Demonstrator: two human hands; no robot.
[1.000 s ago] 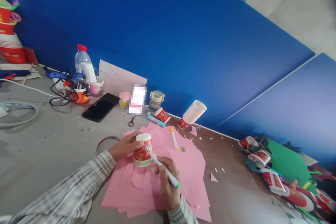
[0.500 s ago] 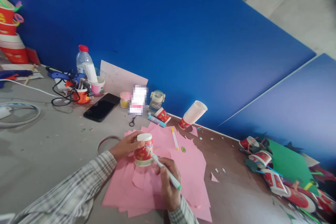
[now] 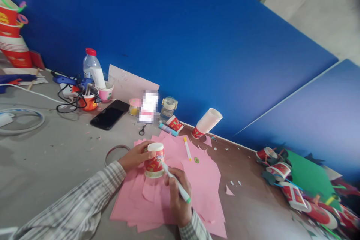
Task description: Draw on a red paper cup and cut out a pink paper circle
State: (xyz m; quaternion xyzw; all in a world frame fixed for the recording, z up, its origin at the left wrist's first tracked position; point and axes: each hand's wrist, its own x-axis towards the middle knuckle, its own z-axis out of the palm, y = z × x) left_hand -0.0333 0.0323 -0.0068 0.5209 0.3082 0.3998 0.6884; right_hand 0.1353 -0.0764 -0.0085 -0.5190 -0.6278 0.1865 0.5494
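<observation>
Head view: the left hand [image 3: 136,156] grips the red paper cup [image 3: 154,161] from its nine o'clock side, fingers and thumb pinching the upper wall. The cup is upended, narrow white base on top and wide rim down on the pink sheets [image 3: 202,195], which probably gives it a broad, steady footing. At the cup's four o'clock, the right hand [image 3: 180,195] pinches a white marker [image 3: 177,184] like a pen, green end slanting away and tip at the printed wall; whether it presses there I cannot tell. The left grip seems to brace the cup against that tip. Taking the cup as the clock's centre, a yellow-ended marker [image 3: 187,149] lies on the sheets at two o'clock, with a small green disc [image 3: 197,160] at three. Beyond the sheets, a glue stick [image 3: 168,129] and a tipped cup [image 3: 174,123] sit at one, a leaning cup stack [image 3: 208,122] at two, scissors [image 3: 142,130] at eleven and a black phone [image 3: 109,114] at ten. Nearest to being an obstacle is the thin hoop [image 3: 105,154] at nine, just beside the left wrist; the blue partition [image 3: 180,45] bounds reach towards twelve.
</observation>
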